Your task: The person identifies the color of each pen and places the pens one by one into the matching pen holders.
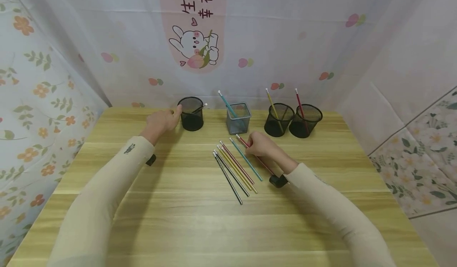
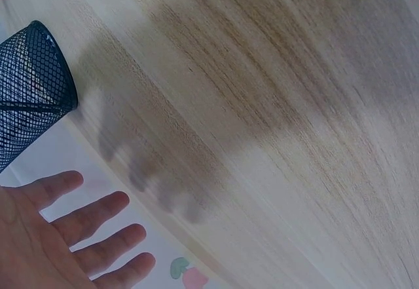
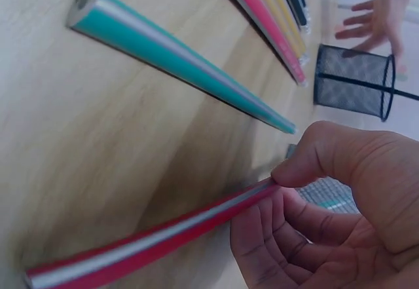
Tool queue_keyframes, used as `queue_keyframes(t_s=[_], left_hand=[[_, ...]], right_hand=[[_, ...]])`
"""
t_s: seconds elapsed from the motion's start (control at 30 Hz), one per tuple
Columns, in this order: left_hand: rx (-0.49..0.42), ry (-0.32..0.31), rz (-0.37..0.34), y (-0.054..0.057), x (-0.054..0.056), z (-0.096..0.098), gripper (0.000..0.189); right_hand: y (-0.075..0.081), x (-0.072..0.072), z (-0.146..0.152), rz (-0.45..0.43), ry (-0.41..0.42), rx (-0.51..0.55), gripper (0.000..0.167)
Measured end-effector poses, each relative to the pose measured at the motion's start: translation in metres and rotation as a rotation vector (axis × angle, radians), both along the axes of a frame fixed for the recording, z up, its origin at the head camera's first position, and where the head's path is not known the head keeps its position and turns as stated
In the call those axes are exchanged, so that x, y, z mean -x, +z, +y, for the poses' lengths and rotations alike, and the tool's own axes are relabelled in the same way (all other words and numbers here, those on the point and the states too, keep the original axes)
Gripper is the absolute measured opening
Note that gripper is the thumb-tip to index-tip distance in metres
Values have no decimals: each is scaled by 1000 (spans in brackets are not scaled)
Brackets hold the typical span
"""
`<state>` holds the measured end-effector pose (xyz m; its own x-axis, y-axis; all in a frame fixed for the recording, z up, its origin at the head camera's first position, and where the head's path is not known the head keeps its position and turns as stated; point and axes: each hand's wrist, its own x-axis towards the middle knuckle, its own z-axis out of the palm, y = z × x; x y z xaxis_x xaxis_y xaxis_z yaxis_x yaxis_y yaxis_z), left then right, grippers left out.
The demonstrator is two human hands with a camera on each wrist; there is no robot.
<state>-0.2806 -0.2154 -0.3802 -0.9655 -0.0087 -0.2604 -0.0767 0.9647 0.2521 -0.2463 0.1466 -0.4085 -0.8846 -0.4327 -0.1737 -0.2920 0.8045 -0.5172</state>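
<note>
My right hand (image 1: 262, 145) pinches a red pencil (image 3: 150, 240) between thumb and fingers, low over the table. Left of it lies a teal pencil (image 1: 246, 159), then a red pencil (image 1: 237, 162) and pairs of yellow pencils (image 1: 238, 169) and black pencils (image 1: 228, 178). My left hand (image 1: 160, 125) is beside a round black mesh pen cup (image 1: 192, 120), its fingers straight and spread in the left wrist view. The thumb is close to the cup's rim; I cannot tell whether it touches. A black pencil (image 1: 198, 109) leans inside that cup.
A square grey mesh cup (image 1: 237, 126) with a teal pencil (image 1: 225, 101) stands at the back middle. Right of it are two round black cups, one with a yellow pencil (image 1: 271, 100), the other with a red pencil (image 1: 298, 100). A printed curtain (image 1: 285, 41) hangs behind the table (image 1: 171, 219).
</note>
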Motion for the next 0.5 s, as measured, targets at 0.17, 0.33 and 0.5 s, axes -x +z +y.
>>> queue_keyframes(t_s=[0.17,0.33,0.5], left_hand=[[3,1,6,-1,0,1,103],[3,-1,5,0,-1,2,103],[2,1,0,1,-1,2,104]], right_hand=[[5,-4,8,-2,6,48,13],[12,-8,15,33,-12,73,5],[19,-13,19,63,1,102,4]])
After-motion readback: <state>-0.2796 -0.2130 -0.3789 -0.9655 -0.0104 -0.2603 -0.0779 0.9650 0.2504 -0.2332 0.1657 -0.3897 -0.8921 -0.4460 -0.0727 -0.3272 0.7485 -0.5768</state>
